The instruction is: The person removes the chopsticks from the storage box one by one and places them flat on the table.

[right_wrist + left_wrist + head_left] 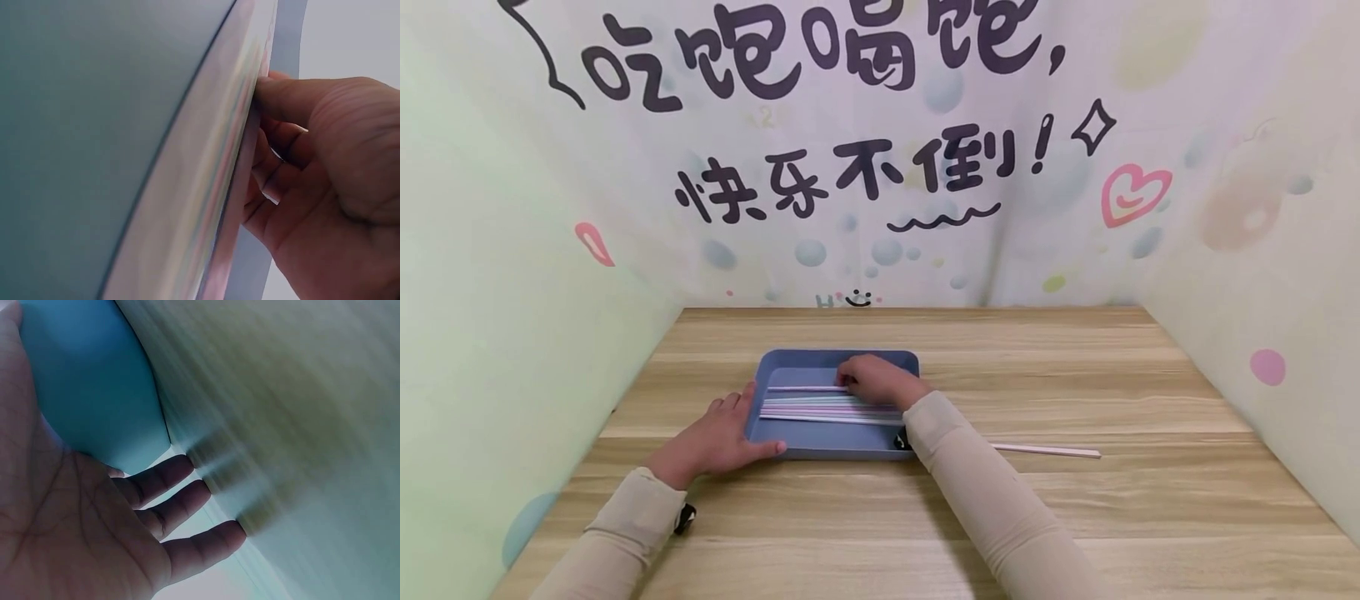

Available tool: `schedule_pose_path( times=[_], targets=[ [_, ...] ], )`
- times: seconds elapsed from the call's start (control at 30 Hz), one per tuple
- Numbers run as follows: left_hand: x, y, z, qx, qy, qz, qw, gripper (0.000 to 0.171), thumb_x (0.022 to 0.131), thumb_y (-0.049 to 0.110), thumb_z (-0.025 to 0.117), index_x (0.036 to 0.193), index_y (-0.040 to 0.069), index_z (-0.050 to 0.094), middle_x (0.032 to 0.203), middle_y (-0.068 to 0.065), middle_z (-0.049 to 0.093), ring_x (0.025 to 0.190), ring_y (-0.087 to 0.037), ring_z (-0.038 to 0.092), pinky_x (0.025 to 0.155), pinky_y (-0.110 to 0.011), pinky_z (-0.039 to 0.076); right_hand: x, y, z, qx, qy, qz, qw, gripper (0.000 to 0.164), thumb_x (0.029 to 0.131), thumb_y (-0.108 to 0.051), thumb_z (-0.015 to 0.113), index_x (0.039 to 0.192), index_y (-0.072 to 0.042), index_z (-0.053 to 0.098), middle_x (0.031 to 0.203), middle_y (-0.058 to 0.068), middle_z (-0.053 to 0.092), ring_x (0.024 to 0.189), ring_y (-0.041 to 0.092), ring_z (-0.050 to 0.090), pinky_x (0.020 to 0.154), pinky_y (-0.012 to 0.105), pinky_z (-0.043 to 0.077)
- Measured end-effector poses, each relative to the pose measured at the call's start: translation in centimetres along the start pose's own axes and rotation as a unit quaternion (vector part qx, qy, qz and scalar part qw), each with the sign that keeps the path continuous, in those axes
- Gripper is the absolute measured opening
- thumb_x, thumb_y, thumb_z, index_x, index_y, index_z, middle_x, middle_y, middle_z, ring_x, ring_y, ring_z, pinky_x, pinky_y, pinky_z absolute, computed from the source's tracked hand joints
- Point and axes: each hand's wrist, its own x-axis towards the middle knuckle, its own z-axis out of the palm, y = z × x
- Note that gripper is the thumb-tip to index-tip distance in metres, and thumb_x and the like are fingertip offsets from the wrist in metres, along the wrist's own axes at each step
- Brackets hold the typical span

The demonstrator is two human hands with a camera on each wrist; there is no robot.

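A shallow blue tray [842, 439] lies on the table with several pastel chopsticks [820, 409] inside, side by side. My right hand [880, 381] reaches over the tray and pinches a pale pink chopstick [805, 388] behind the others. In the right wrist view, the thumb [290, 100] bears on the sticks with curled fingers behind. My left hand [718, 437] rests at the tray's left front corner, thumb along the front rim and fingers by the left side. The left wrist view shows these fingers [206, 553] nearly straight, beside the tray wall [94, 381].
Another pale chopstick [1048, 450] lies on the wooden table [850, 533] to the right of the tray, partly hidden by the right forearm. A printed cloth wall [880, 258] rises behind the table, with side walls left and right.
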Motion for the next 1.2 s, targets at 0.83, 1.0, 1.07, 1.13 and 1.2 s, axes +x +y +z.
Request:
schedule_pose_path(
  times=[0.83, 1.0, 1.07, 1.13, 1.2],
  targets=[
    [0.0, -0.1, 0.0, 0.003, 0.002, 0.001, 1.0, 0.125, 0.079, 0.08, 0.058, 0.154, -0.009, 0.012, 0.143, -0.039, 0.036, 0.129, -0.053, 0.036, 0.1, -0.062, 0.038, -0.3, -0.9, -1.2, -0.017, 0.008, 0.001, 1.0, 0.019, 0.103, -0.008, 0.051, 0.106, -0.013, 0.069, 0.096, -0.003, 0.064, 0.085, 0.014, 0.056, 0.081, 0.027, 0.048],
    [0.0, -0.2, 0.0, 0.003, 0.004, 0.002, 1.0, 0.125, 0.079, 0.08, 0.058, 0.154, -0.009, 0.012, 0.142, -0.039, 0.036, 0.129, -0.052, 0.036, 0.101, -0.061, 0.038, -0.7, -1.1, -1.7, -0.011, 0.018, -0.004, 1.0, 0.019, 0.102, -0.006, 0.052, 0.107, -0.012, 0.069, 0.1, -0.002, 0.065, 0.086, 0.015, 0.056, 0.082, 0.027, 0.048],
    [0.0, -0.2, 0.0, 0.004, 0.003, 0.002, 1.0, 0.125, 0.079, 0.08, 0.058, 0.154, -0.009, 0.012, 0.142, -0.038, 0.037, 0.129, -0.052, 0.037, 0.101, -0.061, 0.038, -0.9, -1.2, -1.9, -0.016, 0.02, -0.007, 1.0, 0.019, 0.102, -0.006, 0.052, 0.108, -0.011, 0.069, 0.102, -0.001, 0.065, 0.087, 0.015, 0.056, 0.083, 0.027, 0.049],
    [0.0, -0.2, 0.1, 0.004, 0.002, 0.001, 1.0, 0.125, 0.078, 0.08, 0.057, 0.154, -0.009, 0.012, 0.142, -0.038, 0.037, 0.129, -0.051, 0.037, 0.101, -0.061, 0.038, -1.1, -1.2, -2.1, -0.022, 0.024, -0.011, 0.999, 0.019, 0.102, -0.006, 0.053, 0.108, -0.01, 0.07, 0.103, 0.0, 0.066, 0.087, 0.015, 0.056, 0.084, 0.028, 0.049],
    [0.1, -0.2, 0.1, 0.005, 0.001, 0.0, 1.0, 0.126, 0.078, 0.081, 0.057, 0.154, -0.009, 0.012, 0.142, -0.037, 0.037, 0.128, -0.051, 0.037, 0.101, -0.06, 0.038, -1.3, -1.3, -2.4, -0.028, 0.029, -0.018, 0.999, 0.019, 0.101, -0.005, 0.053, 0.109, -0.009, 0.07, 0.103, 0.001, 0.066, 0.088, 0.015, 0.057, 0.085, 0.029, 0.049]
  ],
)
